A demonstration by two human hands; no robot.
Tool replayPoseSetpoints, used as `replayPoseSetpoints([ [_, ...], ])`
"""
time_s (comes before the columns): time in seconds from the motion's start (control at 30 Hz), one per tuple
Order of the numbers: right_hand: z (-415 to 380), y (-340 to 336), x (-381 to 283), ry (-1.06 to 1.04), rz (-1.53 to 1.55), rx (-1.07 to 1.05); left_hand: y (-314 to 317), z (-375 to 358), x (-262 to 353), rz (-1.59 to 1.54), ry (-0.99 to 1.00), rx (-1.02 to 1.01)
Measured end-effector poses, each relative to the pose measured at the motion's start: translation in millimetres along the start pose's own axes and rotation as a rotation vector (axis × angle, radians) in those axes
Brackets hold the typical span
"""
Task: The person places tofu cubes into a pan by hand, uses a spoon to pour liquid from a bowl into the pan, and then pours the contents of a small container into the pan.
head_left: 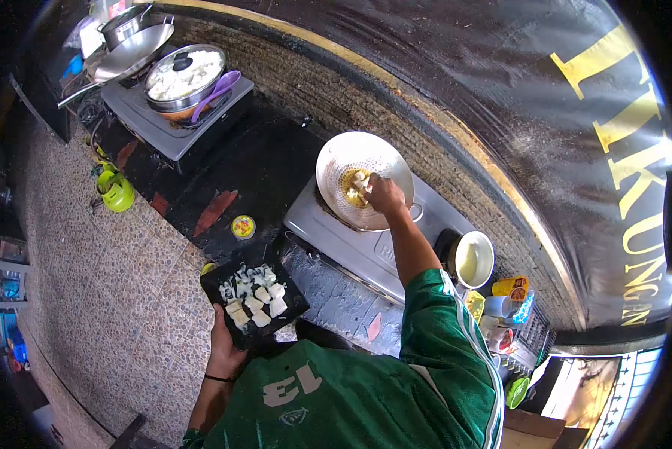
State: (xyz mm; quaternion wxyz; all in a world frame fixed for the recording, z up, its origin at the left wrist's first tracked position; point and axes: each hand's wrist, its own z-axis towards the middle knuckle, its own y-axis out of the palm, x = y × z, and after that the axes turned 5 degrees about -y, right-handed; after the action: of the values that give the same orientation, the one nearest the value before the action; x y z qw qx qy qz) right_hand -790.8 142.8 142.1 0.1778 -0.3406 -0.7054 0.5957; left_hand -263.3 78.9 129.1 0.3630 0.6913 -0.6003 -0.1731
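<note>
My left hand point(223, 346) grips the near left edge of a black square tray point(297, 298), its thumb along the side. On the tray lie several pale, flat-cut food pieces point(261, 297), with a milky wet coating around the far ones. Over a wide metal wok point(328, 161), my right hand point(386, 196) reaches down with its fingers drawn together. Pale pieces point(360, 179) sit in yellow oil at the wok's bottom, right by the fingertips. Whether one is between the fingers is hard to see.
The wok stands on a grey stove point(313, 209). A white-rimmed pot point(474, 258) is to its right, beside cups and packets. A second stove point(178, 142) holds a lidded pan point(186, 75) and purple spoon point(217, 93). A small yellow-lidded tub point(243, 227) sits on the black counter.
</note>
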Motion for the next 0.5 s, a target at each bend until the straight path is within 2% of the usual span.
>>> replayPoseSetpoints([
  [0.4, 0, 4, 20, 0.074, -0.045, 0.026, -8, 10, -8, 0.019, 0.039, -0.012],
  [0.5, -9, -10, 30, 0.062, -0.043, 0.093, -9, 6, -10, 0.038, 0.056, -0.017],
])
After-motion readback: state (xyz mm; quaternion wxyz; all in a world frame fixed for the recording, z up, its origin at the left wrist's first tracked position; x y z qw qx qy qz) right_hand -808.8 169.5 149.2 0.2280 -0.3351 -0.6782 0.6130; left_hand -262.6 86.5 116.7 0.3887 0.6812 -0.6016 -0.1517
